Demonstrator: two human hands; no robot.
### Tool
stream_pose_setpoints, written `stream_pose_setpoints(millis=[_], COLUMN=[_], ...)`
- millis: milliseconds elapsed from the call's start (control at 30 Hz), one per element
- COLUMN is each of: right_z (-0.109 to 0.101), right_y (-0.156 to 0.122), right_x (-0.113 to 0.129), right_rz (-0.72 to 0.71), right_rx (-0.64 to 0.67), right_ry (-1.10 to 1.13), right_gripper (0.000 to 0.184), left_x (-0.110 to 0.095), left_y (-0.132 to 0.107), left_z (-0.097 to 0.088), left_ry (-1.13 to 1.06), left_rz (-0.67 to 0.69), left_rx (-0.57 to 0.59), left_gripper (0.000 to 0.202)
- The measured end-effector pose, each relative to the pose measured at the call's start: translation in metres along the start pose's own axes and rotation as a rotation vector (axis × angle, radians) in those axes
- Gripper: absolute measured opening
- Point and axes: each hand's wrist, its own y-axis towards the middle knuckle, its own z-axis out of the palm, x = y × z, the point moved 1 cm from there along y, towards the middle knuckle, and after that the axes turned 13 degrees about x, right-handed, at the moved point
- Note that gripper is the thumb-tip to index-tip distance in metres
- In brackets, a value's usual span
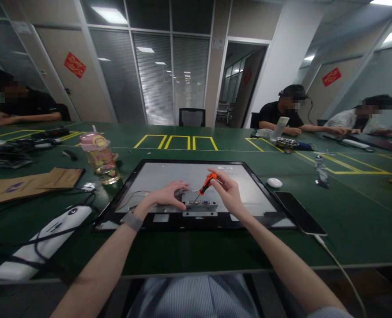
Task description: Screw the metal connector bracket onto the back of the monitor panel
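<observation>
A flat display panel point(149, 176) with a black frame lies back side up on the table before me. Near its front edge sits a metal bracket point(200, 213) with connector ports. My right hand point(228, 191) grips an orange and black screwdriver point(208, 183), its shaft slanting down to the left so that the tip meets the bracket's port area. My left hand point(169, 194) rests at the bracket's left side, thumb and fingers spread apart around that end. Thin wires point(130, 198) run over the panel to the left of the bracket.
Left of the panel stand a drink bottle point(99, 157), a paper bag point(33, 183) and a white power bank-like device point(47, 240) with black cables. To the right lie a phone point(300, 212) on a cable and a white earbud case point(274, 182). Other people sit across the green table point(364, 212).
</observation>
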Motion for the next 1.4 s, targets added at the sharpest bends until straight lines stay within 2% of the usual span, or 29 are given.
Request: stream_pose_setpoints(millis=[100, 167, 333, 500, 667, 767, 833, 1067, 1400], right_z=[0.002, 0.003, 0.003, -0.004, -0.012, -0.013, -0.013, -0.011, -0.008], right_y=[-0.001, -0.001, 0.003, 0.003, 0.0, -0.002, -0.003, -0.004, -0.005], right_x=[0.003, 0.003, -0.003, -0.002, -0.003, -0.003, -0.002, -0.004, -0.002], right_rz=[-0.01, -0.002, 0.027, -0.014, -0.061, -0.112, -0.14, -0.157, -0.145], right_rx=[0.09, 0.097, -0.074, -0.254, -0.351, -0.368, -0.376, -0.378, -0.359], right_ry=[0.087, 0.114, 0.099, 0.098, -0.172, -0.352, -0.388, -0.368, -0.372], right_gripper=[0.039, 0.042, 0.039, 0.031, 0.03, 0.029, 0.029, 0.03, 0.03], left_x=[-0.001, -0.001, -0.002, 0.0, 0.002, 0.002, 0.003, 0.006, -0.001], left_y=[0.0, 0.0, -0.001, 0.0, 0.0, 0.0, 0.0, 0.002, -0.001], left_z=[0.0, 0.0, 0.0, -0.001, 0.0, 0.0, 0.0, 0.0, -0.001], left_ry=[0.001, 0.007, 0.014, 0.022, 0.009, -0.001, -0.001, 0.002, 0.006], left_rz=[-0.004, -0.002, 0.0, 0.014, 0.025, 0.023, 0.023, 0.027, 0.016], left_rx=[0.002, 0.001, 0.006, 0.002, -0.001, 0.003, 0.004, 0.003, 0.0], left_gripper=[0.075, 0.075, 0.075, 0.075, 0.077, 0.077, 0.077, 0.078, 0.075])
